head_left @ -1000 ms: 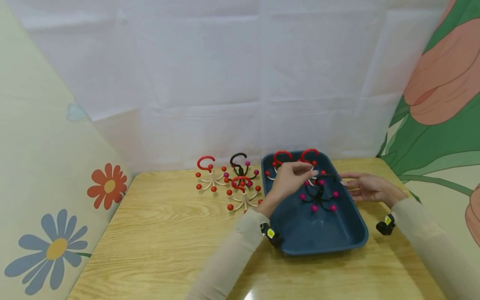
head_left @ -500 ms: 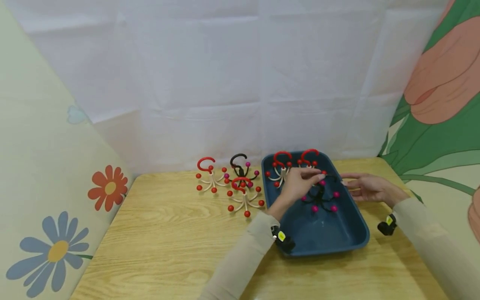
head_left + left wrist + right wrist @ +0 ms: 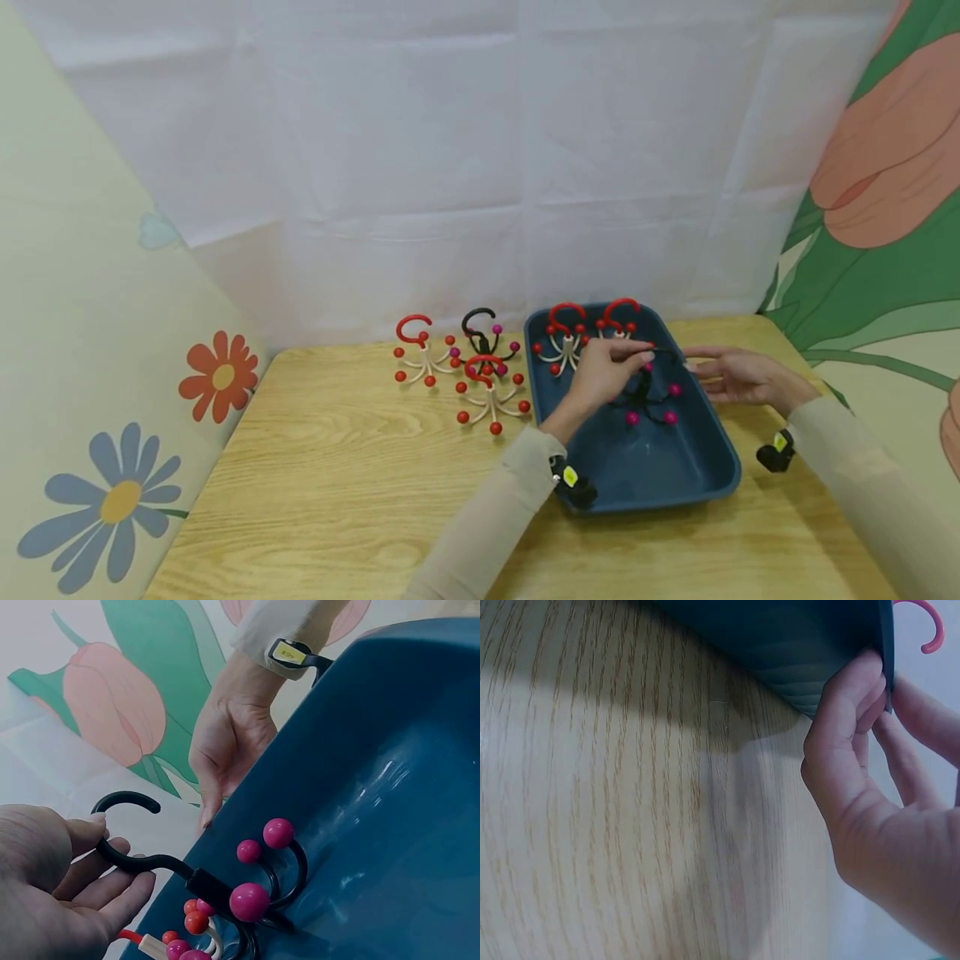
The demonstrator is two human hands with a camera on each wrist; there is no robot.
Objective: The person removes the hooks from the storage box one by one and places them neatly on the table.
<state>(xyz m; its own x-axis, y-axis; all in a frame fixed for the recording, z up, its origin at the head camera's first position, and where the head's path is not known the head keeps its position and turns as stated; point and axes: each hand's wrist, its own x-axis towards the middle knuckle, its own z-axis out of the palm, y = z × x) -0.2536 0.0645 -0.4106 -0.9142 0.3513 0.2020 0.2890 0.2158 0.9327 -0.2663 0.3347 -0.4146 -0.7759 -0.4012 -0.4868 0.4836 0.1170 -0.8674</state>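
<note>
My left hand (image 3: 600,377) pinches the curved hook of a black hook hanger (image 3: 210,891) between thumb and fingers. The hanger's curved arms end in pink balls and sit inside the blue tray (image 3: 637,479). My right hand (image 3: 738,375) holds the tray's right rim, its fingers at the edge in the right wrist view. Toward the tray's back stand two cream hangers with red hooks and red balls, a left one (image 3: 567,346) and a right one (image 3: 622,312), the latter partly hidden by my left hand.
Left of the tray on the wooden table (image 3: 337,483) stand two cream hangers, a rear one (image 3: 425,360) and a front one (image 3: 491,402), and a black hanger (image 3: 483,342) behind the front one. A white sheet (image 3: 405,167) hangs behind the table.
My left hand has moved right across the tray to the black hanger's hook and now grips it. My right hand has stayed at the tray's rim.
</note>
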